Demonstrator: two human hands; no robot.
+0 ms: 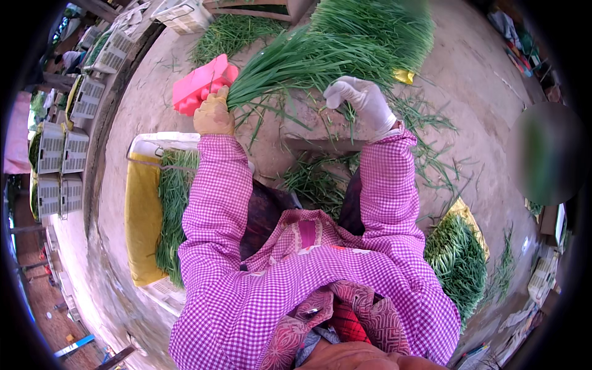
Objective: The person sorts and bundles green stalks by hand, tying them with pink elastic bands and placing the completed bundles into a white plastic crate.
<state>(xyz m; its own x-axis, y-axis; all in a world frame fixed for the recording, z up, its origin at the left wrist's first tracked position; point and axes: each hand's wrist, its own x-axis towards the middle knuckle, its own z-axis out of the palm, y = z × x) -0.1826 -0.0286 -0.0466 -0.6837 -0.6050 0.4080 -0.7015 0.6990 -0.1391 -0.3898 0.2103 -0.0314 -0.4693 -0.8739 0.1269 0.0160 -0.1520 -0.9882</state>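
My left hand (214, 113), in a yellowish glove, is closed around the stem ends of a bunch of garlic chives or similar long green leaves (282, 69). The leaves fan up and right onto a large pile of the same greens (374, 34). Touching or just behind that hand is a pink plastic holder (201, 83) with rounded bumps. My right hand (363, 104), in a white glove, is raised right of the bunch with its fingers curled. Green scraps show below it, and whether it pinches any is unclear. A low block-like surface (300, 111) lies between my hands.
At my left stands a white crate (173, 136) with a yellow cloth (143, 222) and cut greens (171, 212). Bundled greens (455, 259) lie at my right. Loose leaves (319, 180) litter the floor between my legs. Stacked crates (60, 152) line the far left.
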